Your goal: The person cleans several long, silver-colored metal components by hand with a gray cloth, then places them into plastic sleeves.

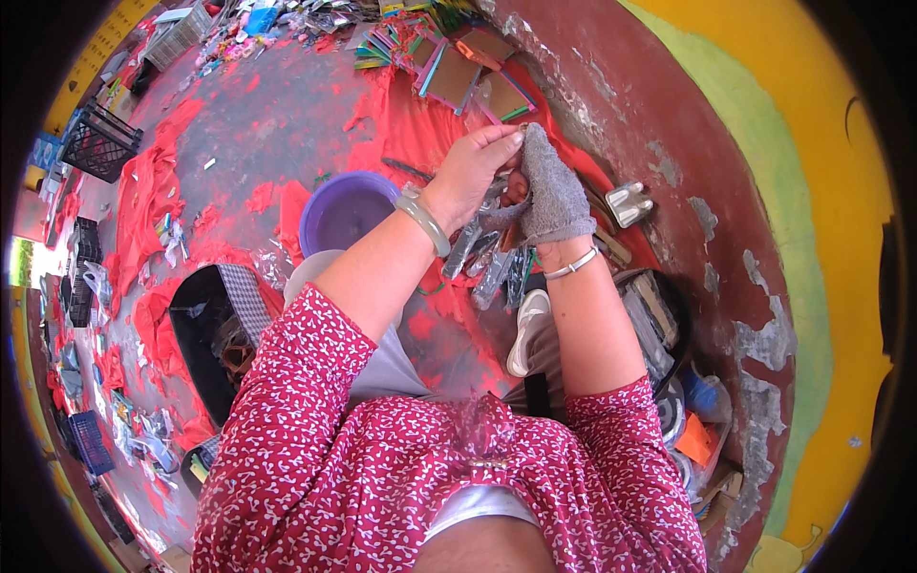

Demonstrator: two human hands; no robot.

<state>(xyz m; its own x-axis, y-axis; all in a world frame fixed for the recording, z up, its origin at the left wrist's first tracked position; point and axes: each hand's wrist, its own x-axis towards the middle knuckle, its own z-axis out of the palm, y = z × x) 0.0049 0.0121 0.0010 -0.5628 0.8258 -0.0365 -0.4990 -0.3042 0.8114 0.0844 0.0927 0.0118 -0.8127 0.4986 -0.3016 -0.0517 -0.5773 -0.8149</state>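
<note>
Grey cloth [559, 196], right of the purple basin [332, 222], covers most of the right hand [517, 185], its finger state impossible to tell, while the left hand's [468, 174] fingers pinch its top edge, where a loose grip could drop it onto packets [492, 277].

Our left hand [468, 179] has room above the purple basin [310, 205]; the red wall [669, 105] (badly flaked) bars our right hand [554, 189] farther out.

The grey cloth [557, 191] looks matt and rough, the purple basin [309, 225] smooth plastic, the packets [494, 278] glossy with clear film, the pale bangle [423, 223] smooth and polished, and the maroon wall's [683, 115] paint flaked and rough.
</note>
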